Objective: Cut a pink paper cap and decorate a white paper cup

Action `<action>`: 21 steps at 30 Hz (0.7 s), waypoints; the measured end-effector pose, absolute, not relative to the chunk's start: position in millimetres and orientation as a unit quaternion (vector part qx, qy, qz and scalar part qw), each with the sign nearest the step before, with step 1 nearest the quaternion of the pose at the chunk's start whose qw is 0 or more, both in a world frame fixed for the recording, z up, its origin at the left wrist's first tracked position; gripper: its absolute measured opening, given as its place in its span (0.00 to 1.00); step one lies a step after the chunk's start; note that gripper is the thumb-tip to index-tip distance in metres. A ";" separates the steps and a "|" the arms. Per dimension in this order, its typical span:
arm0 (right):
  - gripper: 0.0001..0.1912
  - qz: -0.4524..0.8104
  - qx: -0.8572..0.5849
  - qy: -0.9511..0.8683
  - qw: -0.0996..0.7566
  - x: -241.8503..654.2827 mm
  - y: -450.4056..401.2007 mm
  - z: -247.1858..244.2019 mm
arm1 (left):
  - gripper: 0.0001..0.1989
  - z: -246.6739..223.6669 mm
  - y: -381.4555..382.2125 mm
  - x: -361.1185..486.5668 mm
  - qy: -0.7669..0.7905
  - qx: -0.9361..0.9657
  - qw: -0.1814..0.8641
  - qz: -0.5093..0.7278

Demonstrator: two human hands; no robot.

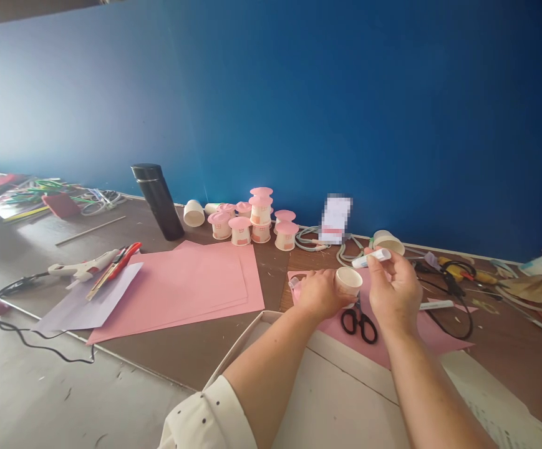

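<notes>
My left hand [321, 292] is closed around a small white paper cup [348, 280], its open rim facing up toward me. In my right hand [395, 293] a short white tube [371, 258], perhaps a glue stick, is pinched between thumb and fingers, above and to the right of the cup. Black-handled scissors [359, 325] lie just below the cup on a pink paper sheet [387, 349]; the cup and left hand hide part of their blades. Behind my right hand another paper cup [388, 242] rests on its side.
Several cup houses with pink roofs [261, 215] stand by the blue wall. To the left are a black bottle [159, 202], pink sheets [181, 280], a glue gun [83, 267] and a red utility knife [114, 269]. Cables [458, 284] clutter the right; a cardboard box [336, 393] is in front.
</notes>
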State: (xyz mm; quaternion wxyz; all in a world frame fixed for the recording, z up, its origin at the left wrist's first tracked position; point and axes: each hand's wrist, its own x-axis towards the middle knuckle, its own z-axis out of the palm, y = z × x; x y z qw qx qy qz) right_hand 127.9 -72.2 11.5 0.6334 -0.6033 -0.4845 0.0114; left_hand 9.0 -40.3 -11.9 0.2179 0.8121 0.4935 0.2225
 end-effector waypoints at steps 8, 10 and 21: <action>0.15 -0.003 -0.629 -0.525 0.573 125.7 -70.1 11.4 | 0.26 -11.9 -40.5 9.5 0.492 0.815 0.212 0.221; 0.16 -0.005 -0.624 -0.529 0.575 125.3 -71.0 13.0 | 0.26 -12.1 -40.3 9.4 0.493 0.815 0.211 0.220; 0.16 -0.007 -0.642 -0.512 0.570 129.1 -76.8 18.2 | 0.26 -8.4 -41.9 8.8 0.503 0.809 0.218 0.213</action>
